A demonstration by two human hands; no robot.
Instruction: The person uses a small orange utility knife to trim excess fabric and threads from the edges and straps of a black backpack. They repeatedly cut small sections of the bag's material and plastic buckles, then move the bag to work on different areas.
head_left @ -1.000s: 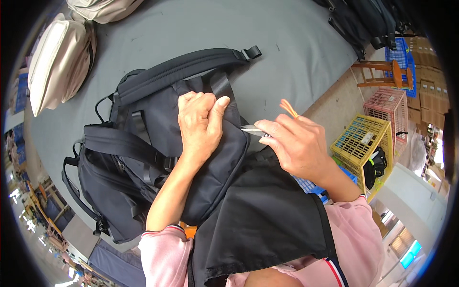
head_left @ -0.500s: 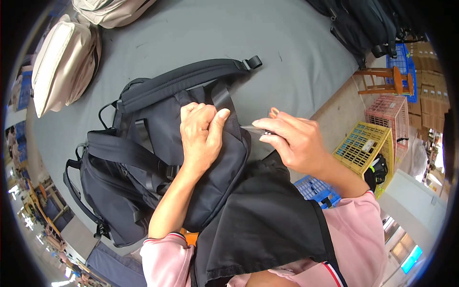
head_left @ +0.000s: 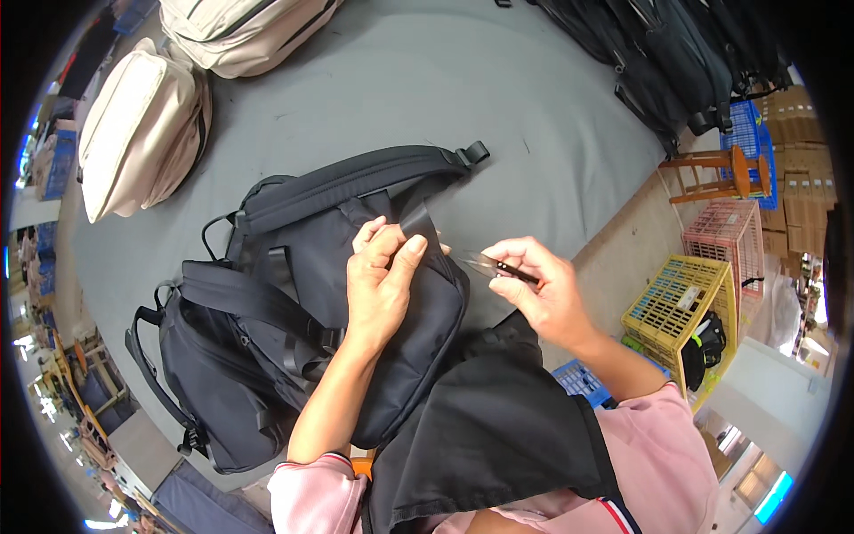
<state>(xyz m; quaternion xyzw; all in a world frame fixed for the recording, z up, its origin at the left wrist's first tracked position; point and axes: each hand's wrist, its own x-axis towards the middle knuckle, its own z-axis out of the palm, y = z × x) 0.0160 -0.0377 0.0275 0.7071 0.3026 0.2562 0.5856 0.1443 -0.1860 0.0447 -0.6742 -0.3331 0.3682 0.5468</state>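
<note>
A black backpack lies on the grey-covered table with its shoulder straps facing up. My left hand pinches a flat black webbing strap near the bag's right side, the thumb pressed on top. My right hand holds small thread snips with a dark body. Their thin metal blades point left toward the strap, a short gap away from my left fingers. One padded shoulder strap arches across the far side of the bag and ends in a buckle.
Two cream backpacks stand at the far left of the grey table. Black bags are piled at the far right. Beyond the right edge are a wooden stool, a yellow crate, a pink crate and cardboard boxes.
The snips have drawn back from the bag's edge and show more plainly in my right hand. My left hand has shifted its grip, lifting the webbing strap. The whole view has moved slightly.
</note>
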